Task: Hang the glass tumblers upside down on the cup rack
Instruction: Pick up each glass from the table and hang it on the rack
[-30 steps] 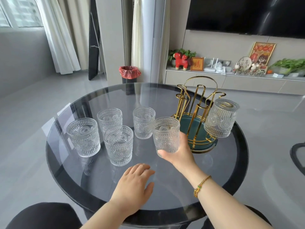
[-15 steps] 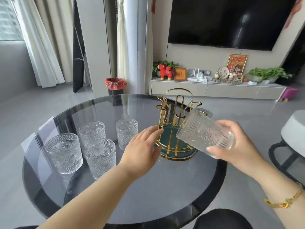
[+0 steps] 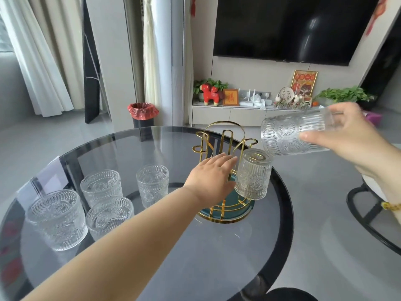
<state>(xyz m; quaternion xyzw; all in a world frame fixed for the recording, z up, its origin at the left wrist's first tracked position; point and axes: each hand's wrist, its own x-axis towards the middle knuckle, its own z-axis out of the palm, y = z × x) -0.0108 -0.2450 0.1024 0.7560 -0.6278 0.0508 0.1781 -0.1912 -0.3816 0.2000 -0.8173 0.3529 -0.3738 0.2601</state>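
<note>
A gold wire cup rack (image 3: 223, 146) with a teal base stands on the round glass table (image 3: 195, 253). One embossed glass tumbler (image 3: 252, 173) hangs upside down on its right peg. My right hand (image 3: 351, 135) holds another tumbler (image 3: 288, 134) tipped on its side, mouth to the left, above and right of the rack. My left hand (image 3: 211, 179) reaches against the rack's front, fingers spread; I cannot tell if it grips a wire. Several upright tumblers (image 3: 152, 185) stand at the table's left.
A second round table (image 3: 368, 216) with a black frame is at the right. A bin with a red bag (image 3: 143, 114) stands on the floor behind. A dark chair back (image 3: 288, 295) shows at the bottom edge.
My right hand has lifted the tumbler up and to the right, away from the rack. My left hand has reached further forward to the rack. The hung tumbler shows again.
</note>
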